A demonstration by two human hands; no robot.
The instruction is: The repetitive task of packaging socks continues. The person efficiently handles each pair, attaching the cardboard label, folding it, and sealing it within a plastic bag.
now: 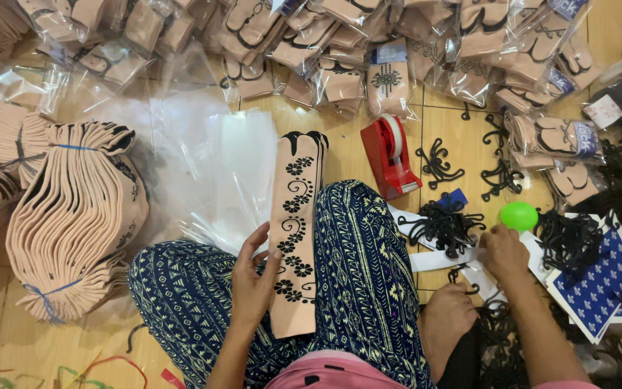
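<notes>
My left hand rests with spread fingers on a long beige sock printed with black flowers, which lies along my leg in blue patterned trousers. My right hand reaches out to the right, fingers closed at white paper strips beside a heap of small black plastic hangers and a bright green ball-like object. Whether the right hand pinches anything is hidden.
A red tape dispenser stands on the wooden floor ahead. Clear plastic bags lie left of the sock. A tied bundle of beige socks sits far left. Bagged socks fill the top. Blue patterned cards lie right.
</notes>
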